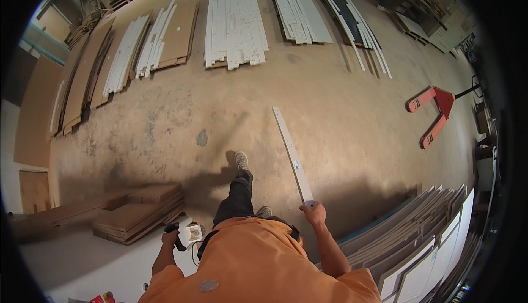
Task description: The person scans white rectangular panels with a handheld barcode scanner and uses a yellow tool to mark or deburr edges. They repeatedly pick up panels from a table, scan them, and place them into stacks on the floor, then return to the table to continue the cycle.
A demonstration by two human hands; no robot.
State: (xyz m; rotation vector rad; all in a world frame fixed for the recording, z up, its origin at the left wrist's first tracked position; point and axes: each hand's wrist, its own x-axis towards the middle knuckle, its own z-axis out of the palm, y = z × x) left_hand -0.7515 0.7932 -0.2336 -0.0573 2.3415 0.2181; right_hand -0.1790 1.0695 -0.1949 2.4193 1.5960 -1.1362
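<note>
Nearest, an orange shirt (pixel 247 259) filled the bottom ctr. L hand (pixel 169 238) was curled round a black handheld device (pixel 180 242) by the edge of the white counter (pixel 77 273). Just beside the device was 1 small white item (pixel 193 232), too small to ID.

R hand (pixel 314 213) pinched the near end of 1 long white board (pixel 289 148), thumb on top, fingers wrapped under & around the edge. Board pointed away over the floor, tilted slightly L, w/ a small label (pixel 297 165) approx. midway; couldn't tell if its far end touched the floor.

On the L, a stack of brown boards (pixel 137 215) sat at the counter's far side; on the R, many panels (pixel 407 242) stood on edge in a row. 1 shoe (pixel 241 161) was planted ahead, L of the board.

Farther R, a red pallet truck (pixel 443 100) w/ 2 forks stood on the floor (pixel 352 121). Farthest: a big pile of white strips (pixel 234 25) approx. ctr., w/ other piles either side, incl. brown sheets (pixel 91 77) on the L.
</note>
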